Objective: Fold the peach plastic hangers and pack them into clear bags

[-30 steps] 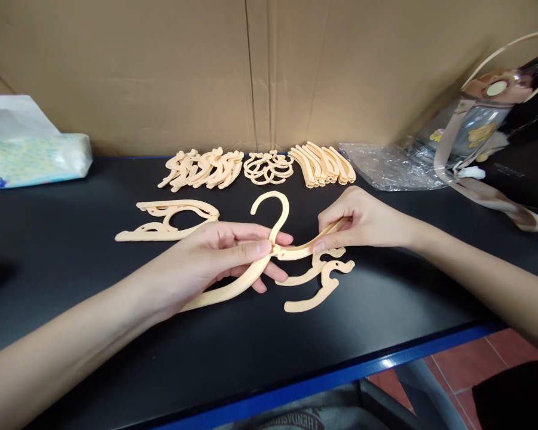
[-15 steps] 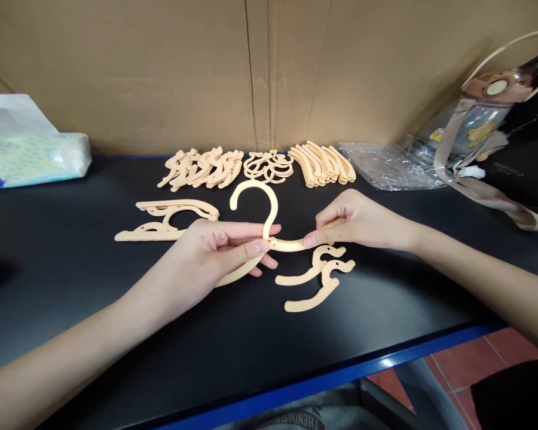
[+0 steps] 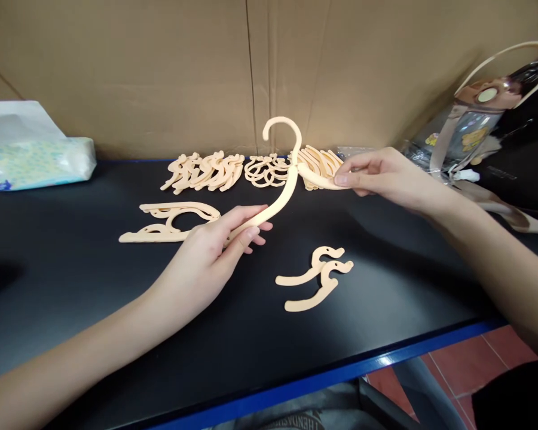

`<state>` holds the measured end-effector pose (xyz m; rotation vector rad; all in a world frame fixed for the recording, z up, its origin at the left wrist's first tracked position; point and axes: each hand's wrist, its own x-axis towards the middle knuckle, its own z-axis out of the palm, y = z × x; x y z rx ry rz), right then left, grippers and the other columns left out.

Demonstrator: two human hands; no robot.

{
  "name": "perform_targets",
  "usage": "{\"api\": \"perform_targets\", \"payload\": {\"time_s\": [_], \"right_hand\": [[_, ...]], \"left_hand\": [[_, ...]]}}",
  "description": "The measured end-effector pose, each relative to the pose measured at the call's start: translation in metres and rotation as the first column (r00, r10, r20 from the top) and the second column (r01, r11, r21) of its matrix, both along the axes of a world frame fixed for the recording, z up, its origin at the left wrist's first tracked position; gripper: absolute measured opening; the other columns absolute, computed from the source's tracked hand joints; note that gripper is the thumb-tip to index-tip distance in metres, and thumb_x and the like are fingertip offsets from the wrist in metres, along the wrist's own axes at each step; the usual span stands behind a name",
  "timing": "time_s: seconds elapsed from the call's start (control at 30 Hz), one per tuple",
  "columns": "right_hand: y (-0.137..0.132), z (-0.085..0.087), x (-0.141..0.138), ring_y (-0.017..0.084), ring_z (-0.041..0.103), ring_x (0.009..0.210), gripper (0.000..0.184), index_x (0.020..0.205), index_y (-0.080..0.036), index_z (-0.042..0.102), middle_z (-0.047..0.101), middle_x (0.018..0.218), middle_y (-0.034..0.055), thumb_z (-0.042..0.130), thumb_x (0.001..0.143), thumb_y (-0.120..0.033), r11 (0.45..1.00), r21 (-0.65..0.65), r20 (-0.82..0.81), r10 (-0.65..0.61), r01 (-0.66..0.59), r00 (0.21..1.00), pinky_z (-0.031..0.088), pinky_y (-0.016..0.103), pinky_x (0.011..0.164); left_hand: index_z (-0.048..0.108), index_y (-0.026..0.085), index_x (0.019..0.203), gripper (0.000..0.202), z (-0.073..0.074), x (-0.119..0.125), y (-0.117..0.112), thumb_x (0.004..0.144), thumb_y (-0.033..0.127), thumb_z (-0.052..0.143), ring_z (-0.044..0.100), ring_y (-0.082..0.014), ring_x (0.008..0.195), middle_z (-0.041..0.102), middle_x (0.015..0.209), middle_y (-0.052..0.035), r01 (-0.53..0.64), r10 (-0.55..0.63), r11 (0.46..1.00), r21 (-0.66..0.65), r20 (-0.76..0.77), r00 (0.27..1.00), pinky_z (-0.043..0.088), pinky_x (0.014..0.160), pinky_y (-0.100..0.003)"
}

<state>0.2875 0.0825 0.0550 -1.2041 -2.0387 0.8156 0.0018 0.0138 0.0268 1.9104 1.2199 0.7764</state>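
A cream plastic clothes hanger (image 3: 283,200), its hook pointing up and its two arms spread, is held above the table between both hands. My left hand (image 3: 226,245) is closed around the lower end of the left arm. Thumb and fingers of my right hand (image 3: 376,176) pinch the right arm near its outer end. On the table below lie two curved hanger pieces (image 3: 311,298), one partly over the other. A folded hanger (image 3: 161,237) rests behind my left hand, which hides part of it.
Along the back are piles of wavy pieces (image 3: 201,170), hooks (image 3: 269,172) and curved arms (image 3: 325,158). A tissue pack (image 3: 40,161) lies at the left. A water bottle (image 3: 479,125) with a strap stands at the right, near clear plastic wrap. Cardboard (image 3: 161,77) rises behind the black table (image 3: 197,358).
Both hands have raised the hanger and moved it away from me, the right hand going up and to the right. The hanger's arms are spread wider and tilted. The two loose pieces stay put.
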Motion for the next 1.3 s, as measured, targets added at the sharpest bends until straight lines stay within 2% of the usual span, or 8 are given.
{"api": "perform_targets", "payload": {"time_s": [0.1,0.33,0.53,0.67,0.77,0.97,1.1,1.3], "right_hand": [[-0.001,0.002,0.002,0.009,0.044,0.059,0.029,0.075,-0.020,0.073,0.058,0.069,-0.0004,0.072,0.080,-0.048,0.996,-0.038,-0.004,0.080,-0.080,0.997,0.034,0.027,0.053],[0.005,-0.004,0.008,0.008,0.045,0.057,0.021,0.089,-0.016,0.073,0.055,0.067,-0.0022,0.071,0.080,-0.035,0.975,-0.181,-0.072,0.120,-0.131,0.990,0.035,0.025,0.054],[0.005,0.002,0.016,0.010,0.053,0.063,0.023,0.091,-0.018,0.069,0.063,0.070,-0.0016,0.058,0.092,-0.038,0.937,-0.219,0.227,0.321,-0.272,0.920,0.040,0.026,0.061],[0.001,0.001,0.011,0.014,0.060,0.071,0.032,0.089,-0.021,0.071,0.069,0.079,-0.0003,0.059,0.090,-0.051,0.963,-0.112,0.410,0.271,-0.246,0.871,0.043,0.026,0.064],[0.000,-0.001,0.008,0.014,0.062,0.069,0.034,0.087,-0.021,0.073,0.070,0.078,0.0004,0.058,0.089,-0.052,0.965,-0.060,0.476,0.252,-0.254,0.843,0.044,0.027,0.063],[0.000,-0.003,0.007,0.015,0.066,0.069,0.024,0.085,-0.022,0.073,0.073,0.078,0.0002,0.063,0.087,-0.044,0.964,-0.097,0.519,0.261,-0.247,0.814,0.050,0.028,0.065],[0.000,0.000,0.010,0.015,0.067,0.072,0.023,0.082,-0.022,0.073,0.073,0.078,-0.0004,0.065,0.085,-0.043,0.960,-0.112,0.552,0.276,-0.258,0.787,0.050,0.028,0.068],[0.004,0.006,0.028,0.019,0.067,0.077,0.023,0.083,-0.025,0.074,0.074,0.083,0.0002,0.065,0.083,-0.046,0.975,-0.168,0.683,0.221,-0.145,0.696,0.046,0.031,0.066]], "left_hand": [[0.056,0.019,0.131,0.038,-0.002,-0.002,0.002,0.102,0.040,0.043,0.065,-0.0144,0.088,0.070,0.108,-0.0029,0.002,-0.002,1.000,-0.011,-0.006,1.000,0.054,0.076,-0.024],[0.056,0.020,0.129,0.036,-0.012,-0.005,0.003,0.102,0.039,0.043,0.064,-0.0140,0.080,0.071,0.106,-0.0020,0.034,-0.032,0.999,0.043,-0.036,0.999,0.053,0.070,-0.025],[0.058,0.021,0.132,0.038,-0.015,-0.006,0.008,0.102,0.039,0.041,0.064,-0.0137,0.076,0.073,0.102,-0.0005,0.049,-0.027,0.988,0.144,-0.146,0.989,0.053,0.075,-0.027],[0.058,0.019,0.134,0.041,-0.013,-0.006,0.006,0.102,0.038,0.040,0.063,-0.0145,0.071,0.074,0.099,-0.0018,0.071,-0.025,0.974,0.214,-0.212,0.977,0.053,0.074,-0.029],[0.062,0.015,0.129,0.041,-0.012,-0.006,0.004,0.101,0.037,0.042,0.066,-0.0182,0.080,0.075,0.099,-0.0044,0.117,-0.035,0.950,0.289,-0.275,0.961,0.052,0.076,-0.032],[0.070,0.013,0.109,0.027,-0.009,-0.004,0.001,0.098,0.024,0.047,0.058,-0.0195,0.077,0.069,0.085,-0.0038,0.324,-0.083,0.819,0.474,-0.460,0.884,0.046,0.067,-0.032],[0.069,0.014,0.109,0.023,-0.009,-0.005,0.001,0.098,0.022,0.050,0.055,-0.0204,0.080,0.065,0.085,-0.0036,0.397,-0.116,0.775,0.491,-0.508,0.854,0.045,0.070,-0.033],[0.066,0.017,0.116,0.023,-0.014,-0.005,0.003,0.098,0.022,0.052,0.055,-0.0216,0.089,0.065,0.096,-0.0041,0.440,-0.141,0.770,0.462,-0.550,0.823,0.046,0.074,-0.034]]}}
